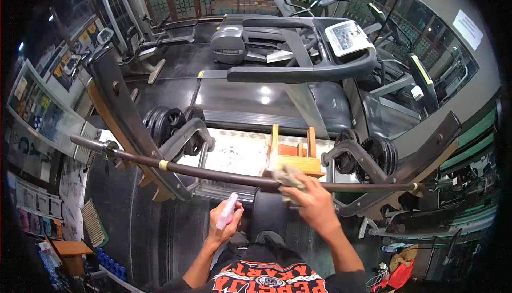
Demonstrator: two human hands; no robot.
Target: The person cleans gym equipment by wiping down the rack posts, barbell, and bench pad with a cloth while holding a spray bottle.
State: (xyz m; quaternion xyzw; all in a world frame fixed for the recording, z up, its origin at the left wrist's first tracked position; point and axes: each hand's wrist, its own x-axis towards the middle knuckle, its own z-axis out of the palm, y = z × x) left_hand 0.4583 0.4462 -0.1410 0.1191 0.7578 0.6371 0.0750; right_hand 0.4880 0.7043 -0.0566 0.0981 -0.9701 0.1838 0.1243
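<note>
The right hand's grip (316, 203) is closed round a crumpled, pale greenish cloth (288, 180) — its fingers press the cloth onto the dark shaft of a long barbell (229, 177), near the middle. The left hand's grip (226, 221) is closed round a pale pink-and-white plastic item (228, 212), held upright with a slight tilt, just below the barbell and nearer the body; the fingers cover part of it, so I cannot tell its full shape. Between the two hands lies a black padded bench (269, 211), partly under the bar. The barbell runs crosswise through the view, with a pale band toward each end of the shaft and a silver sleeve (92, 143) at the left end. It lies across a left rack upright (128, 117) and a right rack upright (434, 146), both dark and slanted. Black weight plates hang beside each — a left stack (166, 126) and a right stack (377, 157). Beyond the bar, between the stacks, a wooden stand (298, 164) rests on a white surface (234, 151), and farther out stands a treadmill (266, 96) with a light console (349, 38).
</note>
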